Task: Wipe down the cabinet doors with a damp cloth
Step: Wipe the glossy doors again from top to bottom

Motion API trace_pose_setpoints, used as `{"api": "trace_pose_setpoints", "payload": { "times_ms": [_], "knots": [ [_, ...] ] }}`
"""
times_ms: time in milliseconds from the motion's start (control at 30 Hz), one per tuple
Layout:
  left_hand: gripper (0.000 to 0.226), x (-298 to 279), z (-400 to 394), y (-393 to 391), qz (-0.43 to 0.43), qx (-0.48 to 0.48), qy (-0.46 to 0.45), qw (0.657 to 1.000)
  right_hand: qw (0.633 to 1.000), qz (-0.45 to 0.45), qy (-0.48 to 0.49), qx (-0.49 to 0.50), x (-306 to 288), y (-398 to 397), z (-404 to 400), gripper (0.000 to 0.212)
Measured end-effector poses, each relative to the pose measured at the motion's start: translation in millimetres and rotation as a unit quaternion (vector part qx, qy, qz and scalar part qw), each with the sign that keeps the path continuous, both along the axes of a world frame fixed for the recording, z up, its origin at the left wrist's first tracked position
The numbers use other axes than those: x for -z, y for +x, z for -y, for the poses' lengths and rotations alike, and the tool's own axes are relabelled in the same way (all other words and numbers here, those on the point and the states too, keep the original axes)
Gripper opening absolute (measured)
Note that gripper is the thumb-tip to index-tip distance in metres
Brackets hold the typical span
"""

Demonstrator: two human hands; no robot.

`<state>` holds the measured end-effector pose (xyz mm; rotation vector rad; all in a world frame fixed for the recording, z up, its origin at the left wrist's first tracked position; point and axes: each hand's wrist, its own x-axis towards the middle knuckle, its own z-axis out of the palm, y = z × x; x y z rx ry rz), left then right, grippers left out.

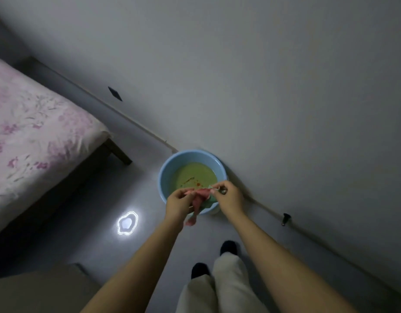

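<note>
The view holds two hands, the left hand (177, 205) and the right hand (230, 198), one pink-and-green cloth (200, 196), one blue basin (167, 171), one bed (34, 129), two dark-socked feet (228, 247), and one doorstop (285, 219).

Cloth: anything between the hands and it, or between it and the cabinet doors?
Nothing between the hands and the cloth: the left hand and right hand both hold it, over the blue basin. No cabinet door is identifiable in the head view, so that path cannot be judged.
</note>
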<state>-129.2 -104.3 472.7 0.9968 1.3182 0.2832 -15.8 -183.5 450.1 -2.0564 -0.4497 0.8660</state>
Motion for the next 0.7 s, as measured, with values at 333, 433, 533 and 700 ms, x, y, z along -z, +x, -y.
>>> {"api": "trace_pose_setpoints", "payload": {
  "times_ms": [333,433,533,700],
  "knots": [
    [0.016,98.0,-96.2,59.9,-0.054,-0.087,-0.083,0.991,0.993,-0.022,-0.100,-0.055,89.0,50.9,-102.4,0.009],
    [0.015,145.9,-116.6,72.9,-0.077,-0.107,-0.104,0.986,0.989,-0.044,-0.131,-0.049,130.2,62.2,-126.0,0.012],
    [0.014,203.2,-131.1,81.3,-0.073,-0.111,-0.132,0.982,0.984,-0.058,-0.165,-0.042,183.9,69.1,-142.8,0.014],
    [0.017,302.0,-138.1,82.0,-0.097,-0.116,-0.171,0.974,0.973,-0.096,-0.208,-0.011,283.6,71.3,-147.7,0.011]
  ]
}}
